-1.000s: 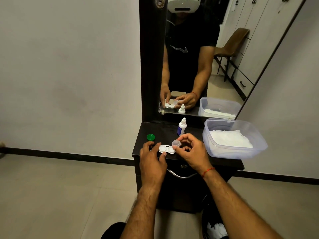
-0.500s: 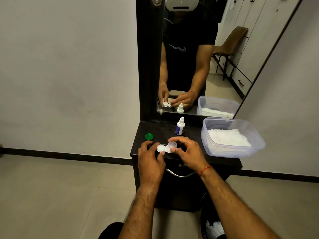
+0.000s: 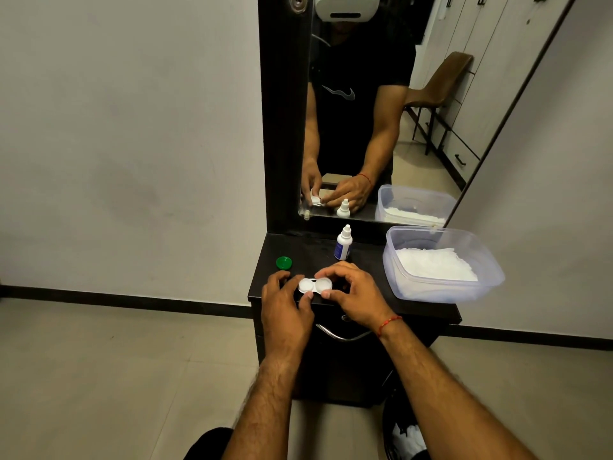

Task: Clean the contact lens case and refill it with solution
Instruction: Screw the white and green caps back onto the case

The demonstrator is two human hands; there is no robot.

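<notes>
Together, left hand (image 3: pixel 285 303) and right hand (image 3: pixel 356 293) pinch the white plastic twin-well lens case (image 3: pixel 314 285); a round green cap (image 3: pixel 284 262) lies beyond the left hand.

Probably a home bedroom or dressing corner: a tall mirror (image 3: pixel 365 111) over a small dark bench (image 3: pixel 298 257), with wardrobe doors (image 3: pixel 464 44) and a chair (image 3: pixel 441 81) reflected upper right.
</notes>
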